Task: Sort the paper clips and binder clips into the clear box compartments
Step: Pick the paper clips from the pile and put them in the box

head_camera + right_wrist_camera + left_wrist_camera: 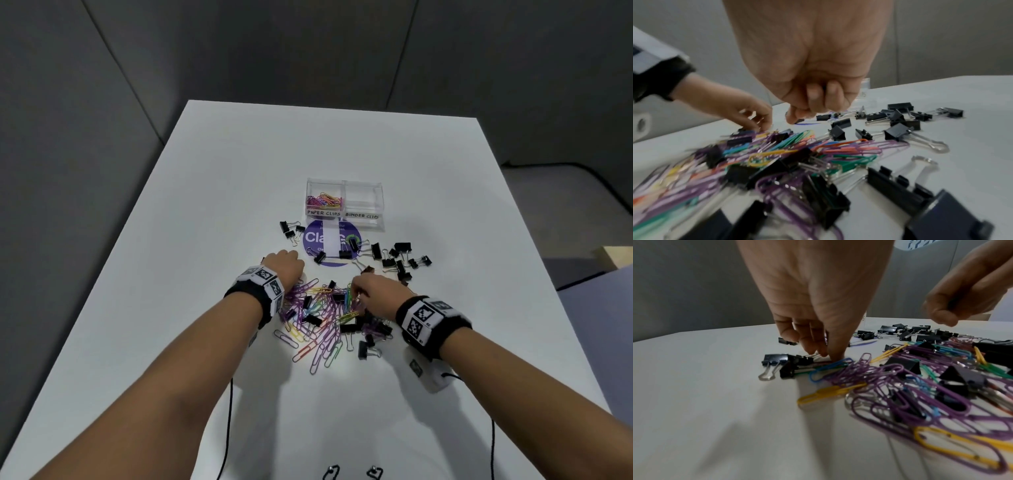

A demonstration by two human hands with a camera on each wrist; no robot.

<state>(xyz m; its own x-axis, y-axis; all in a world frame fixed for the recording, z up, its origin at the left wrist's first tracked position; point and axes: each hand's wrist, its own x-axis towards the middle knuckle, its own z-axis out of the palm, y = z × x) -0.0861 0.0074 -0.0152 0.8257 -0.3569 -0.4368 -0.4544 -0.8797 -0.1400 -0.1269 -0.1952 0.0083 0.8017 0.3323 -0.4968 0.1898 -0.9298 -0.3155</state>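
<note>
a white counter (239, 178) fills the middle of the head view, with grey panel walls behind it and to the left. near its centre stands the clear box (345, 205), two compartments labelled by hand: the left one holds coloured paper clips, the right one looks bare. just in front of the box lies a round purple sticker (317, 238). black binder clips (397, 257) lie scattered on and to the right of the sticker. nearer the person, a mixed pile (325, 318) of paper clips and binder clips covers the counter. the left hand (818, 305) reaches down, its fingertips (835, 356) touching a blue clip (830, 368) at the pile's far left edge. the right hand (813, 68) hangs over the pile with fingers curled in tight; whether it holds anything, i cannot tell. both wrists wear marker bands (428, 317).
</note>
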